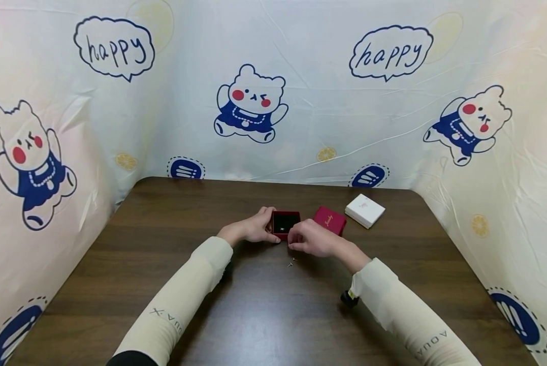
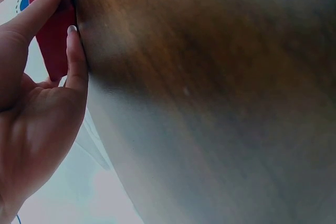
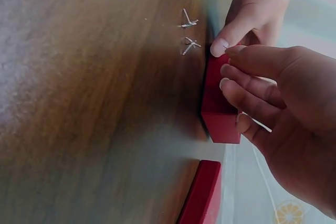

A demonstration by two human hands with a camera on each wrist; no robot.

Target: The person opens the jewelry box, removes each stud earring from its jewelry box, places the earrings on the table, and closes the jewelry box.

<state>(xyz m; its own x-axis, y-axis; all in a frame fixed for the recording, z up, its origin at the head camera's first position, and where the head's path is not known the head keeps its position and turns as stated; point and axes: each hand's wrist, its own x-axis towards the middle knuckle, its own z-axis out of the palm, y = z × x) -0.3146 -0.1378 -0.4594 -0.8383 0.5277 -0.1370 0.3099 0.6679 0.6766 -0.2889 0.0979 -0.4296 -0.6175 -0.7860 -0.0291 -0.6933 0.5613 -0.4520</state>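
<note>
A small red jewelry box [image 1: 282,237] stands uncovered on the table, its black lining showing a tiny silver piece [image 1: 282,229]. My left hand [image 1: 257,227] grips the box's left side; in the left wrist view the thumb lies along the red wall [image 2: 51,45]. At the box's front right, my right hand [image 1: 313,239] pinches something tiny between thumb and forefinger. Only a thin pin tip [image 3: 226,49] shows there, like an earring post. Two silver stud earrings [image 3: 190,20] lie on the wood in front of the box.
The red lid [image 1: 330,220] with gold lettering lies right of the box, close behind the right hand. Farther right is a white box [image 1: 365,210]. The brown wooden table [image 1: 163,305] meets a printed cloth [image 1: 319,117] at its back and sides.
</note>
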